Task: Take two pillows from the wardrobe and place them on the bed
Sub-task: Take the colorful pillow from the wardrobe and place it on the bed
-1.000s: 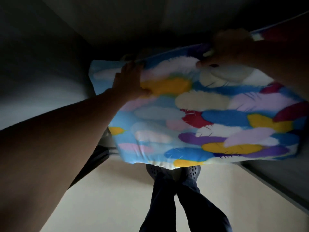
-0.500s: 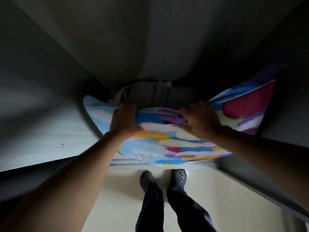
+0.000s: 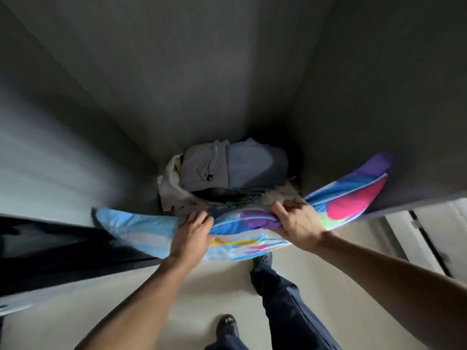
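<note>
Both hands, left [image 3: 190, 239] and right [image 3: 296, 222], fingers clamped on feather-print pillow [image 3: 237, 238]; pillow ends blurred, folded clothes [image 3: 227, 173] behind partly hidden.

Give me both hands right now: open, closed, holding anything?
Left hand: closed on the top edge of the colourful pillow.
Right hand: closed on the same pillow's top edge, further right.
</note>
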`<state>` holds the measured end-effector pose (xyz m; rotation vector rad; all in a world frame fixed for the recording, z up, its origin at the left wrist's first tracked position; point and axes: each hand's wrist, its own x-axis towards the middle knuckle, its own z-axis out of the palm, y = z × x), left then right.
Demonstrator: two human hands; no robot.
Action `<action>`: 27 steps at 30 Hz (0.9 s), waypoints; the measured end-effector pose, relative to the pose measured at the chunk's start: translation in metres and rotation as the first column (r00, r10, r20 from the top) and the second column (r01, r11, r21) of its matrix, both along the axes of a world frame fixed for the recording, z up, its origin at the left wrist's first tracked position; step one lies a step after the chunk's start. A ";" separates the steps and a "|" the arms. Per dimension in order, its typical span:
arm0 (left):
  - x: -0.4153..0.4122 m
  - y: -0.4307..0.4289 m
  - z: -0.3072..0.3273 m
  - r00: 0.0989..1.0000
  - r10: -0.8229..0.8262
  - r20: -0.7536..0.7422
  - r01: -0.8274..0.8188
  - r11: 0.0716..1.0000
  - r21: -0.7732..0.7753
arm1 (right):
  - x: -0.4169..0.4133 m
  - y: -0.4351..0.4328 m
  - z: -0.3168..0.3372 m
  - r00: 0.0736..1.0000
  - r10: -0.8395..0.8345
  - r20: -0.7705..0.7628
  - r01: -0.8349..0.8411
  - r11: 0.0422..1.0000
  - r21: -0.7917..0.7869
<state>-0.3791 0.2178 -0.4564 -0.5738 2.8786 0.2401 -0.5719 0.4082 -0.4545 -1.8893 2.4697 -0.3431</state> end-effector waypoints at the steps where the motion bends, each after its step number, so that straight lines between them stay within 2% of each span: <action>1: 0.011 0.012 0.008 0.999 -0.040 -0.014 0.040 0.999 0.001 | 0.014 0.017 0.006 0.999 -0.031 0.024 0.030 0.999 0.020; 3: 0.031 0.030 0.027 0.991 -0.122 -0.047 0.121 0.992 -0.022 | 0.040 0.047 0.020 0.994 -0.095 0.052 0.093 0.995 0.047; 8: 0.059 0.063 0.083 0.953 -0.291 -0.086 0.278 0.951 -0.138 | 0.093 0.099 0.069 0.974 -0.220 -0.053 0.222 0.974 0.046; 13: 0.056 0.097 0.133 0.892 -0.441 -0.096 0.410 0.881 -0.236 | 0.117 0.151 0.116 0.946 -0.281 -0.160 0.283 0.959 -0.009; 16: 0.039 0.127 0.155 0.840 -0.530 -0.116 0.478 0.824 -0.303 | 0.118 0.192 0.139 0.914 -0.353 -0.201 0.361 0.933 0.000; 22: -0.015 0.213 0.193 0.708 -0.684 -0.176 0.595 0.712 -0.372 | 0.106 0.295 0.173 0.826 -0.534 -0.181 0.531 0.844 -0.070; 27: -0.073 0.309 0.220 0.638 -0.740 -0.212 0.644 0.664 -0.381 | 0.081 0.396 0.201 0.726 -0.646 -0.236 0.634 0.761 -0.135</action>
